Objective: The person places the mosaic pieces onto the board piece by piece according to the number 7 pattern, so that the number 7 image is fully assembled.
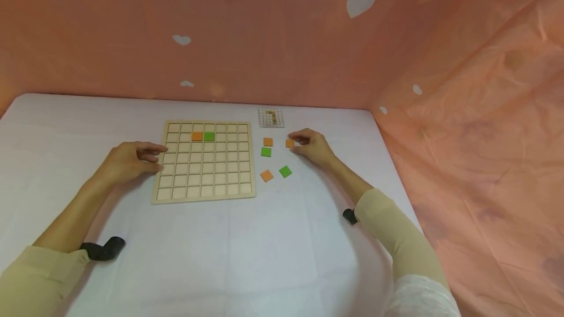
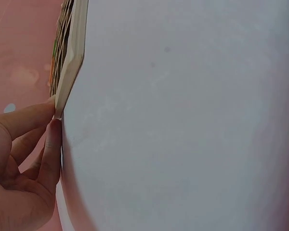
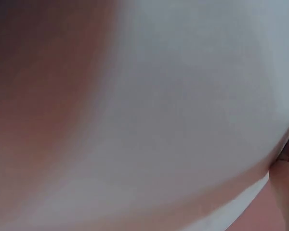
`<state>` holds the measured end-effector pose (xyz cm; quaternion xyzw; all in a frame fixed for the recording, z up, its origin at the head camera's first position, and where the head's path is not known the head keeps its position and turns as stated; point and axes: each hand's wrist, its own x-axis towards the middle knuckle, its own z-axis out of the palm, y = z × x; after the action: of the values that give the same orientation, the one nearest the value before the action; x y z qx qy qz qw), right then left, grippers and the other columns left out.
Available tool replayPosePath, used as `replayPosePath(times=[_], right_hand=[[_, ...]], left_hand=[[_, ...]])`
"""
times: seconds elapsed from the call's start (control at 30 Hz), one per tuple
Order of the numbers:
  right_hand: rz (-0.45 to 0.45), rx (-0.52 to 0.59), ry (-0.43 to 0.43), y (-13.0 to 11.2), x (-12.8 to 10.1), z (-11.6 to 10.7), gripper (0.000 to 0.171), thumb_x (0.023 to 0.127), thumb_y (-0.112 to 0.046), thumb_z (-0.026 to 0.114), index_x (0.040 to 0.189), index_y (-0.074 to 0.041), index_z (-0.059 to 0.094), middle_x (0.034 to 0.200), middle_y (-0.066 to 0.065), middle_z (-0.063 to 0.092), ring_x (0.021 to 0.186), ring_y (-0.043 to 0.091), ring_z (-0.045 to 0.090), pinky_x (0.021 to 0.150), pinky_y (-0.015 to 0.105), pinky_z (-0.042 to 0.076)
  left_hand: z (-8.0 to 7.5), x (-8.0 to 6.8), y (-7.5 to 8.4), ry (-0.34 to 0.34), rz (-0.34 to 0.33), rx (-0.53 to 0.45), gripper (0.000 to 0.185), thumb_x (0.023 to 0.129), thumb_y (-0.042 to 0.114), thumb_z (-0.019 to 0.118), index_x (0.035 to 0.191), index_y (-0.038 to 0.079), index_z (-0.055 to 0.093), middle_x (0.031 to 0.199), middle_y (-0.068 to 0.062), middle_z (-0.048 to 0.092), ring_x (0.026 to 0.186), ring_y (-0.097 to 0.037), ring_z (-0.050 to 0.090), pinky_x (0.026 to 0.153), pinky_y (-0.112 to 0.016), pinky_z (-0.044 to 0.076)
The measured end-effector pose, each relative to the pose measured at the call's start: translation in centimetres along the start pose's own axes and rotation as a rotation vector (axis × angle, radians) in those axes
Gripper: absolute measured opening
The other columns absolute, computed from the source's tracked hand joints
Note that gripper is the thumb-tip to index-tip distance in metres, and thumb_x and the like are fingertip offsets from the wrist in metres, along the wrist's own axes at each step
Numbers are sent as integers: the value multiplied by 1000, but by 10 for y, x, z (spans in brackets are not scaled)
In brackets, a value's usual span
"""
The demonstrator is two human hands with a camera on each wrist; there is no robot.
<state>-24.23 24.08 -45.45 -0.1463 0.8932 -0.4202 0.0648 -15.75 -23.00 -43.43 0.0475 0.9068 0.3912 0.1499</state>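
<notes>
The right hand (image 1: 314,147) sits on the white table (image 1: 273,258), to the right of the wooden board (image 1: 204,194). Its fingers curl in and pinch a small orange tile (image 1: 289,143) at the fingertips, low on the table top. The left hand (image 1: 129,160) rests on the table at the left edge of the board. Its fingers are stretched out and loose, and the fingertips (image 2: 53,132) touch the side of the board; they do not wrap around it. The board is flat and has many small square holes in rows. Two tiles sit in it, side by side in the second row from the far edge: an orange board tile (image 1: 197,136) and a green board tile (image 1: 209,136). Between the board and the right hand lie four loose tiles. An orange one (image 1: 268,142) and a green one (image 1: 266,151) are close together, one just behind the other. Nearer to the person are another orange one (image 1: 266,175) and another green one (image 1: 285,171), a little apart. A small pattern card (image 1: 270,117) lies flat past the far right corner of the board. A pink cloth with white hearts (image 1: 360,5) hangs behind the table and on the right. The right wrist view is too blurry to tell much.
</notes>
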Motion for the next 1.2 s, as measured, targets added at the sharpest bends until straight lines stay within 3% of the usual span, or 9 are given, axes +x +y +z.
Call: replayPosePath(times=[0.13, 0.43, 0.9, 1.2], right_hand=[[-36, -51, -15, 2, 1, 1, 34, 86, -12, 79, 119, -7, 72, 115, 4, 67, 107, 17, 61, 93, 30, 48], [-20, -89, 2, 3, 3, 5, 28, 86, -15, 80, 113, -9, 75, 109, 4, 69, 102, 17, 62, 89, 30, 50], [-8, -73, 23, -2, 1, 4, 25, 88, -18, 78, 111, -7, 76, 107, 5, 70, 98, 17, 63, 85, 29, 51], [10, -5, 47, -10, 11, 6, 29, 87, -21, 79, 113, -8, 75, 108, 3, 70, 98, 15, 64, 87, 29, 51]], left_hand=[[0, 0, 1, 12, 3, 4, 55, 87, 25, 78, 134, 3, 60, 114, -24, 68, 115, -45, 56, 99, -60, 36], [-1, 0, -3, -8, -11, 2, 57, 88, 27, 78, 136, 3, 58, 117, -25, 67, 116, -45, 54, 99, -61, 35], [-1, 1, 2, -11, 5, 4, 55, 87, 26, 77, 134, 3, 60, 114, -23, 69, 112, -42, 59, 99, -59, 37], [-1, 2, 2, 2, 14, 5, 53, 88, 25, 77, 133, 3, 60, 112, -22, 69, 110, -41, 59, 98, -57, 38]])
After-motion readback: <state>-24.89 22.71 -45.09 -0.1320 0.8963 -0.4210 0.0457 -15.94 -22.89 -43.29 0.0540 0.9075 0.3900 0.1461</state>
